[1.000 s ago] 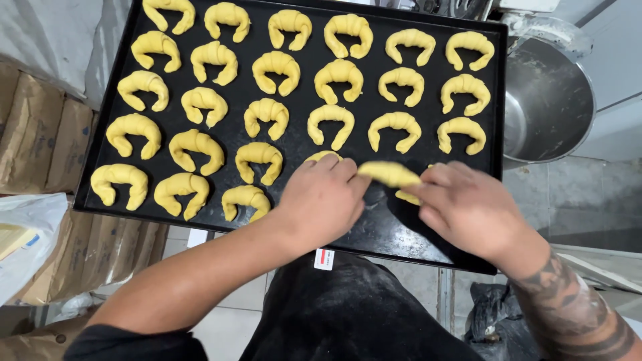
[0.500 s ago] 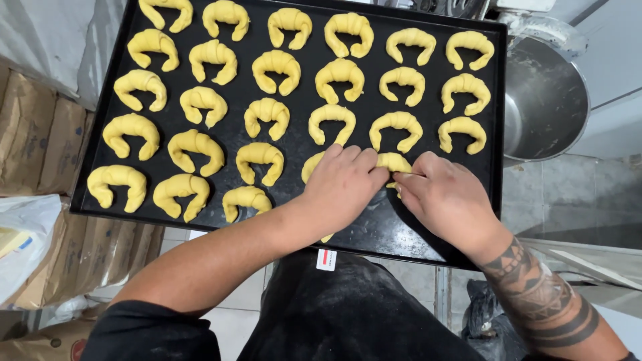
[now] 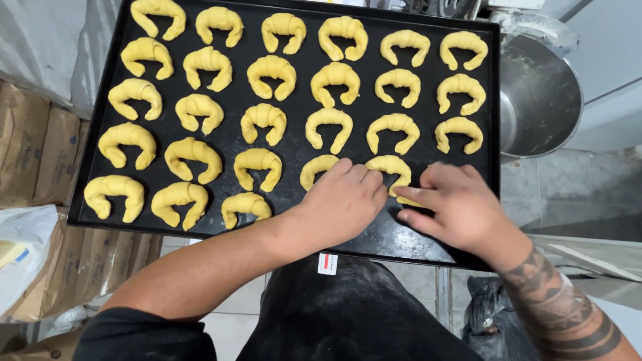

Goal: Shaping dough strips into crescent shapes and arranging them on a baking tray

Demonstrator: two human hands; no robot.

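A black baking tray (image 3: 414, 234) carries several rows of yellow raw croissants. Both of my hands rest on the tray's near right part. My left hand (image 3: 341, 200) lies fingers down over the curved croissant (image 3: 389, 167) in the fourth row, its fingertips on the left end of the dough. My right hand (image 3: 455, 204) pinches the right tip of that same croissant against the tray. Another croissant (image 3: 315, 168) peeks out just left of my left hand. The dough between the hands is partly hidden by fingers.
A large steel mixing bowl (image 3: 542, 100) stands right of the tray. Brown paper sacks (image 3: 33, 154) and a white plastic bag (image 3: 23, 254) lie to the left. My dark apron (image 3: 348, 321) hangs below the tray edge, over a tiled floor.
The dough piece, straighter and held lower a second ago, has been bent into a crescent and set in the fourth row. Both hands moved up the tray with it.
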